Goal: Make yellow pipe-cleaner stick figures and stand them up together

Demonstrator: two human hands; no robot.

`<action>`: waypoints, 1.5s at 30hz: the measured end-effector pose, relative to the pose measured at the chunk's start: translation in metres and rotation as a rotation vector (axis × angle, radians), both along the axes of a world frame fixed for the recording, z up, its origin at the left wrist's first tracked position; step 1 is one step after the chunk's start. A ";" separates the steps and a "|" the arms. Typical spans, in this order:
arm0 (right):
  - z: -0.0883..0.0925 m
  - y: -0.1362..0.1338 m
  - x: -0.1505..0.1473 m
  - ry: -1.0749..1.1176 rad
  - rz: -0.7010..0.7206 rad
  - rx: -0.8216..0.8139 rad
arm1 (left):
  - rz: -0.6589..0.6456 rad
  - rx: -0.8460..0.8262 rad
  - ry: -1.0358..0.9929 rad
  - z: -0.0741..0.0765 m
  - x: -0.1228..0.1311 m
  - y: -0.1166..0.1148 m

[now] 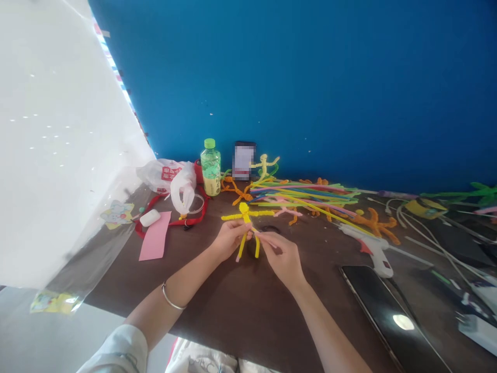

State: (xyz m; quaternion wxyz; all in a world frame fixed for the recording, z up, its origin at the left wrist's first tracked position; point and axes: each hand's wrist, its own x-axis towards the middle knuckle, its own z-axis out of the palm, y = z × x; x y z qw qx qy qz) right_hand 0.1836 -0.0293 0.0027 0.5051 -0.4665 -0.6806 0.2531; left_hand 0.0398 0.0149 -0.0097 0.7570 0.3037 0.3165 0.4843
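Note:
A yellow pipe-cleaner figure [245, 220] with outstretched arms and two dangling legs sits just above the dark wooden table [240, 295]. My left hand [229, 239] grips its middle between fingers and thumb. My right hand [281, 258] is close beside it, fingertips pinching a thin pale pipe-cleaner strand [266, 240] that runs to the figure's waist. Where the strand ends is hidden by my fingers. A silver bangle [173, 296] circles my left wrist.
Behind my hands lies a heap of multicoloured pipe cleaners [303, 196] with small figures. A green-capped bottle [210, 167], white plastic bag [166, 176] and pink paper [155, 235] stand to the left. A glue gun [370, 249] and black phone [396, 321] lie right.

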 end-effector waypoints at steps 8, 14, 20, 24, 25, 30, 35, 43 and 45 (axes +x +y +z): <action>-0.007 0.001 0.010 -0.474 -0.015 0.516 | -0.024 -0.057 -0.006 0.000 0.000 0.000; -0.007 -0.001 0.009 -0.460 -0.108 0.454 | -0.035 0.007 -0.040 0.001 0.002 -0.002; -0.003 -0.002 -0.001 -0.014 -0.262 -0.046 | -0.031 0.046 -0.044 0.005 0.003 -0.006; -0.002 0.003 -0.003 0.328 -0.223 -0.359 | -0.021 0.077 0.021 0.002 0.003 -0.006; -0.002 0.005 -0.003 0.409 -0.197 -0.422 | -0.024 0.090 0.035 0.000 0.002 -0.006; -0.004 0.010 -0.003 0.836 -0.067 -0.777 | -0.028 0.123 0.091 -0.005 0.001 -0.007; 0.000 0.005 -0.007 0.704 -0.185 -0.673 | 0.011 0.068 0.093 -0.001 0.002 -0.007; -0.006 -0.007 -0.003 -0.040 -0.310 0.098 | 0.016 -0.022 -0.047 0.002 0.001 -0.002; -0.008 -0.007 0.003 -0.274 -0.228 0.253 | 0.007 -0.042 -0.052 0.001 0.001 -0.001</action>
